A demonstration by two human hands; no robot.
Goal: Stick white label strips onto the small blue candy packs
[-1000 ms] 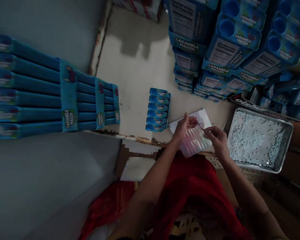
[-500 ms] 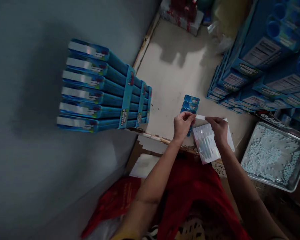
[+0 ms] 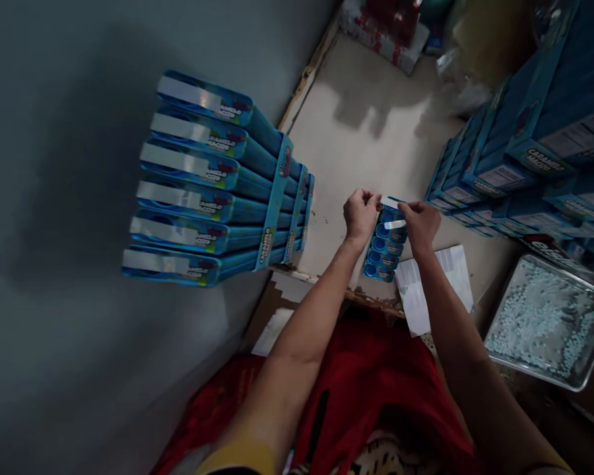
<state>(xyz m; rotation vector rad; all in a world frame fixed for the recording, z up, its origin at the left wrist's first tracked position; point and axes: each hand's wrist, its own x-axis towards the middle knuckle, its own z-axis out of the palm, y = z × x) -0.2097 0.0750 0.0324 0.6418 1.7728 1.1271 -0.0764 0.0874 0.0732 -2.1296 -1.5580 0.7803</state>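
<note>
A short white sticker strip [image 3: 389,202] is stretched between my two hands, over the topmost of a row of small blue candy boxes [image 3: 385,245]. The fingers of my left hand [image 3: 360,216] are pinched at its left end. My right hand [image 3: 422,223] pinches the right end. On the box just below lies another strip [image 3: 395,225] with a rainbow sheen. Partly under my right forearm is a whitish sticker sheet [image 3: 412,290], near the table's front edge.
Blue candy boxes [image 3: 193,198] stand bundled in a stack at left, with pale strips on their ends. More blue boxes [image 3: 505,175] are piled at right. A metal tray [image 3: 581,369] of small pale-blue candies sits front right. Packages [image 3: 386,33] lie on the table's [image 3: 356,155] far end.
Both hands have moved up with the strip, from beside the sheet to the top box of the row. The row and the sheet are less covered. The camera view has shifted slightly.
</note>
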